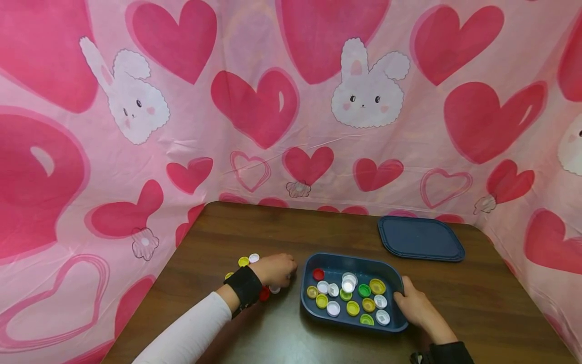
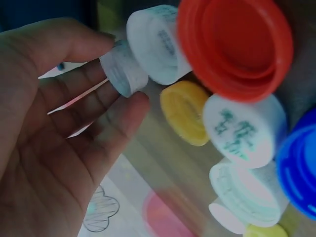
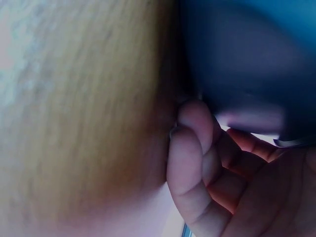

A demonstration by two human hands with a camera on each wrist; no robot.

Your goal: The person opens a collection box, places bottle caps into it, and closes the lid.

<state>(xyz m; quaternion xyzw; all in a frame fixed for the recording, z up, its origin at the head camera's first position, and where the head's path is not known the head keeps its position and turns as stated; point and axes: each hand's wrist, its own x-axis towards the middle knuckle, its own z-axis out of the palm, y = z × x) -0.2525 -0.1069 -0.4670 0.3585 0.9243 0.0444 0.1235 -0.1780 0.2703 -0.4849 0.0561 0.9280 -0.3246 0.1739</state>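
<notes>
Between thumb and fingertips, my left hand (image 1: 274, 270) pinches a small whitish bottle cap (image 2: 123, 69) at the left of the table. Close by in the left wrist view are a white cap (image 2: 155, 44), a red cap (image 2: 237, 44), a yellow cap (image 2: 186, 113), a white cap with green print (image 2: 242, 131) and a blue cap (image 2: 301, 168). My right hand (image 1: 418, 306) grips the right end of a dark blue plastic box (image 1: 347, 260), thumb over its rim and fingers curled outside. Several yellow, white, green and red caps lie inside it.
A dark blue lid (image 1: 420, 238) lies flat at the back right of the brown wooden table (image 1: 273, 222). Pink cloth (image 1: 318, 126) with hearts and rabbits hangs along the back and sides. Loose caps partly hide behind the left wrist, including a yellow cap (image 1: 243, 261).
</notes>
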